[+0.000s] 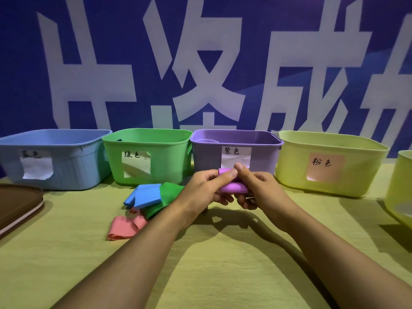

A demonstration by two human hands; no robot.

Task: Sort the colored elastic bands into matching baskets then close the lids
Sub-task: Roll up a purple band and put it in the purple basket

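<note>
Purple elastic band (234, 186), folded into a small roll, is held up off the table between both hands just in front of the purple basket (236, 150), at about 12 o'clock from the person. Left hand (206, 188) grips the roll with its thumb pressed over the top end and its fingers curled beneath; right hand (258, 188) pinches the other side, thumb on top, fingers tucked under. At 10 o'clock from the hands, a blue band (145, 195) lies over a green band (169, 192), and a pink band (124, 227) lies just nearer, all on the yellow-green tablecloth (89, 264). Along the back stand the blue basket (66, 170), green basket (167, 159), purple basket and a yellow basket (356, 175) whose paper label is pink, all unlidded. A brown lid (17, 206) lies at 9 o'clock.
</note>
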